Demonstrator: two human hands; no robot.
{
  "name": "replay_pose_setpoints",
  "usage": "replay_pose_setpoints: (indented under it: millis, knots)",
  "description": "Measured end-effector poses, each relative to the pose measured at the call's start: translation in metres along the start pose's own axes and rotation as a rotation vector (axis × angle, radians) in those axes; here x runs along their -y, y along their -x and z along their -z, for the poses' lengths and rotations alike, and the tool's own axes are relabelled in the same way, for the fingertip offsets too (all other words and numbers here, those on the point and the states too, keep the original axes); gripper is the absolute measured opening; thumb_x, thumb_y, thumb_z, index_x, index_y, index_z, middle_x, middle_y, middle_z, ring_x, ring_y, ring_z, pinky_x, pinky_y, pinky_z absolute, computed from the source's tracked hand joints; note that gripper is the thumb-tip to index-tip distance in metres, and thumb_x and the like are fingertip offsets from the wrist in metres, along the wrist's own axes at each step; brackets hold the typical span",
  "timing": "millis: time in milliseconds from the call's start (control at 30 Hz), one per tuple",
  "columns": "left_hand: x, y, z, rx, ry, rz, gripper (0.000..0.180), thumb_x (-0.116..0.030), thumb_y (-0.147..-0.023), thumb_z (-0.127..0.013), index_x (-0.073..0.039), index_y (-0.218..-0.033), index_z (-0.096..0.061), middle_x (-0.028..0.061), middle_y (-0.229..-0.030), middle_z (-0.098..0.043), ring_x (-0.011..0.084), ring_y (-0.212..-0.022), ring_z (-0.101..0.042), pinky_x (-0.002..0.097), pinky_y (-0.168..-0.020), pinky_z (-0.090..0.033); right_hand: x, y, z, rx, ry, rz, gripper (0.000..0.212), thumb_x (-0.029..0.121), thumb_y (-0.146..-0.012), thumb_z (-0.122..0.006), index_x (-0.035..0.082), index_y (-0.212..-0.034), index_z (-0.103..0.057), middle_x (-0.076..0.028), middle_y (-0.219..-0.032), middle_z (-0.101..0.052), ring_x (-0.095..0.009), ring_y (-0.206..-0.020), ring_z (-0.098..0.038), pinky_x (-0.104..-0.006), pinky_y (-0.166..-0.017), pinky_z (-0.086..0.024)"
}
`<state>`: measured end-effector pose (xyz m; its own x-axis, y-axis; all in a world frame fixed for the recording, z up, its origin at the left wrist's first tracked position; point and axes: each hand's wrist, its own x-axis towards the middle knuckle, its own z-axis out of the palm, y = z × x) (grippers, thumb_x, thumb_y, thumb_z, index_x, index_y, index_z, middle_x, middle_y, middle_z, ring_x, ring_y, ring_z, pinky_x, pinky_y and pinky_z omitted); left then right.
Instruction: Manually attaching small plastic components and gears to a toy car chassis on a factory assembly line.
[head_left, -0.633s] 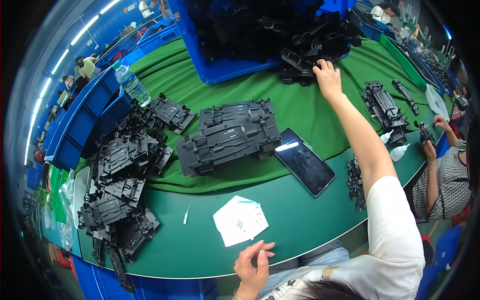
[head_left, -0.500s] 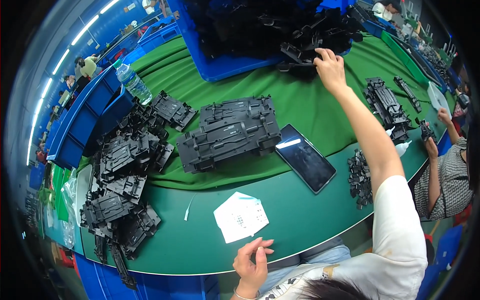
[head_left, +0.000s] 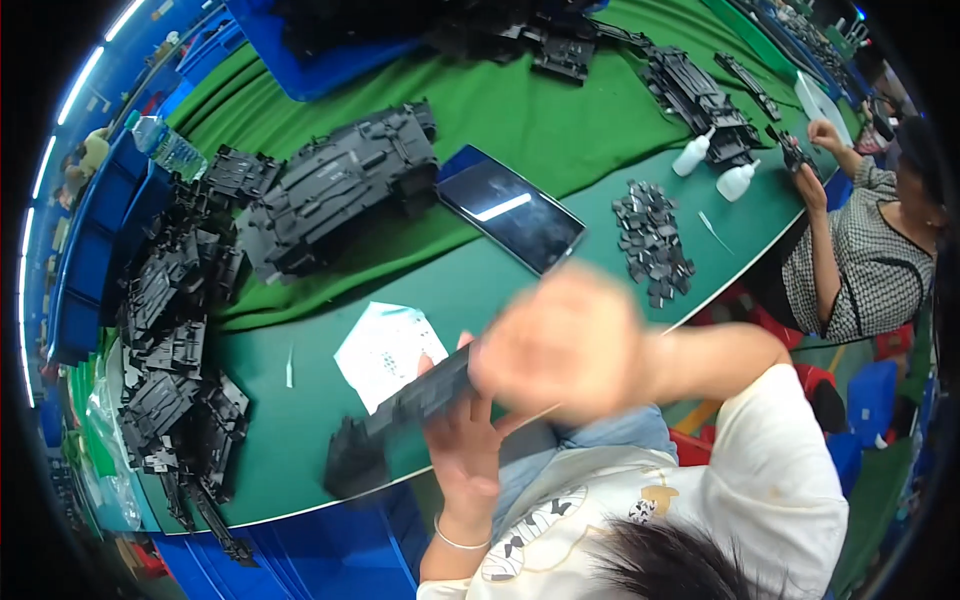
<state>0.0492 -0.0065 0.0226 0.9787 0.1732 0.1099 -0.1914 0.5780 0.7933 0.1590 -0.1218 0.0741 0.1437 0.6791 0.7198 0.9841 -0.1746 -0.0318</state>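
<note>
**A black part is now between your hands at the near edge**

Your right hand (head_left: pixel 570 345) has left the heap by the blue bin (head_left: pixel 300 78) and come back in front of your body. Your left hand (head_left: pixel 465 450), which hung bare near the edge half a second ago, now has a long black plastic part (head_left: pixel 425 388) in it. The work has thus passed from picking up to handling, as I judge it. With your arm drawn back, the small black pieces (head_left: pixel 650 240) on the right show fully; your head has turned too, so the bin sits higher in view.

The part tilts, its blocky end low on the left, near the front edge of the surface (head_left: pixel 285 425), its other end running up to your right hand. It passes just in front of the white paper (head_left: pixel 380 345).

Your left wrist rises from below, palm on the near side and fingertips showing beyond the part, so that hand is closed around it. Your right elbow is bent, the forearm coming in nearly level from the right. That hand is badly blurred over the part's upper end; I cannot tell whether it grips or only passes over.
</note>
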Motion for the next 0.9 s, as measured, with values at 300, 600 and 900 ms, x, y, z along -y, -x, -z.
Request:
replay_pose_setpoints:
  millis: [300, 600, 900]
  knots:
    - [0.001, 0.023, -0.002, -0.308, 0.09, 0.063, 0.05, -0.007, -0.075, -0.045, 0.003, -0.12, -0.026, 0.0209, -0.12, -0.034, 0.025, -0.11, -0.036, 0.0353, -0.095, -0.025, -0.074, 0.057, 0.023, 0.026, 0.041, -0.737, 0.008, 0.003, -0.071, -0.054, -0.001, -0.077, -0.05, -0.007, -0.07, -0.05, -0.014, -0.061, -0.048, -0.0222, -0.055, -0.039]
    - [-0.002, 0.032, 0.004, -0.428, 0.002, -0.008, 0.049, -0.008, -0.077, -0.045, -0.004, -0.123, -0.026, 0.0085, -0.123, -0.034, 0.0181, -0.107, -0.039, 0.0302, -0.087, -0.037, -0.11, 0.089, 0.012, 0.299, 0.345, -0.696, 0.015, 0.01, -0.07, -0.057, 0.0, -0.077, -0.048, -0.01, -0.074, -0.051, -0.027, -0.068, -0.051, -0.0331, -0.058, -0.04]
    - [-0.001, 0.031, 0.016, -0.462, 0.001, -0.02, 0.045, -0.004, -0.077, -0.046, 0.001, -0.119, -0.03, 0.0145, -0.118, -0.038, 0.022, -0.109, -0.038, 0.0333, -0.092, -0.029, -0.118, 0.087, 0.027, 0.423, 0.088, -0.897, 0.015, 0.007, -0.069, -0.057, -0.001, -0.074, -0.045, -0.01, -0.071, -0.046, -0.025, -0.065, -0.046, -0.0323, -0.059, -0.037]
